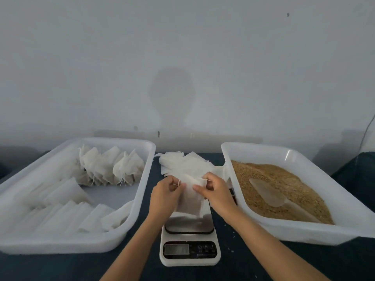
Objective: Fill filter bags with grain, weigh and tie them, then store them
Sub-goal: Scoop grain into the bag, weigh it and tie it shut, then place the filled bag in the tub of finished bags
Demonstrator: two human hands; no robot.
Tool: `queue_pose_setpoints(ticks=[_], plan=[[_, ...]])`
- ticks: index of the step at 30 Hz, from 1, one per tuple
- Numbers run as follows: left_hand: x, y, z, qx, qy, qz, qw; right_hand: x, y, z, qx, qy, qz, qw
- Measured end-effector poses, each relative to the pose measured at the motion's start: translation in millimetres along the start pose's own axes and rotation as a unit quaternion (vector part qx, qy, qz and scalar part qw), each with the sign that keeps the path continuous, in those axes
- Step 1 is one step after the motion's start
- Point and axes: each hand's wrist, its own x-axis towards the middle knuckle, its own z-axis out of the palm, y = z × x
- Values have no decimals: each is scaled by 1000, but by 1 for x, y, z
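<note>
nearest, the scale (189, 238) stands bare; above it an apparently empty filter bag (191, 201) is pinched by left hand (165, 194) and right hand (216, 191). tied bags (110, 167) are stored at ten o'clock, grain (284, 185) waits at two o'clock; filling remains.

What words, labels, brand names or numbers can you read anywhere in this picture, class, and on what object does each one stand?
Nothing here can be read for certain.
Scale display: blurred, no digits readable.
Scale button markings, right of the display: small pale marks, too blurred to read.
Scale brand line beneath the buttons: too small to read.
Left tray, right tray, filter bag, wall: no text visible.
</note>
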Motion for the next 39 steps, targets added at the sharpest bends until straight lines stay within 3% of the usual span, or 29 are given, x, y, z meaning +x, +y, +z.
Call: queue_pose_setpoints(ticks=[5,11,19,27,35,39], plan=[[-2,-19,-1,-14,-19,-55,998,2,12,12,-38,19,14,999],[4,-26,-1,-25,-48,-46,997,4,16,11,-8,22,6,1000],[10,-29,-8,-56,4,-21,998,6,19,-5,17,49,2,999],[15,-35,-7,-31,-2,-9,999,4,22,-7,0,48,0,999],[23,-40,-2,66,-69,-26,995,5,26,-5,5,45,2,999],[30,-34,3,184,-146,-34,972,5,31,1,-23,39,22,999]])
